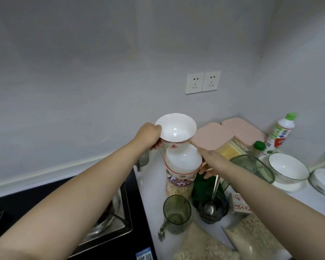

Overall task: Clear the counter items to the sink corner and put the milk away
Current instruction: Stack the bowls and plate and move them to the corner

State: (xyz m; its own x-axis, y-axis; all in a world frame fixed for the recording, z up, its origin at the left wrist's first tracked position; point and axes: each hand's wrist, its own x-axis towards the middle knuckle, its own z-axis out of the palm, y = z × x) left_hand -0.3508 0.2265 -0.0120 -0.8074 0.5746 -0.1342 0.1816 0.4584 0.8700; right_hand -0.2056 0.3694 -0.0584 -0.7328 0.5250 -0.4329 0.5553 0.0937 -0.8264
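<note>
**A:** Porcelain, white, two bowls, one to each hand. How are they held?

**B:** The left hand (148, 136) pinches the upper bowl (175, 129) at its left rim, thumb on the edge and fingers curled underneath. The right hand (208, 162) holds the red-rimmed lower bowl (183, 162) from its right side, fingers curled beneath it.

**A:** Do the bowls touch?

**B:** The upper one's foot sits right at the lower one's far rim. Contact I cannot tell. Both tip their mouths toward the camera.

**A:** What's under the grip?

**B:** A jar of oats (178, 186), straight below the lower bowl. Whether the bowl rests on it, I cannot tell.

**A:** And the milk?

**B:** The milk carton (241, 203) stands on the counter (150, 194), below and right of the right hand, partly behind that forearm. It is just beside a dark bowl (219, 212) holding a spoon (213, 192).
</note>
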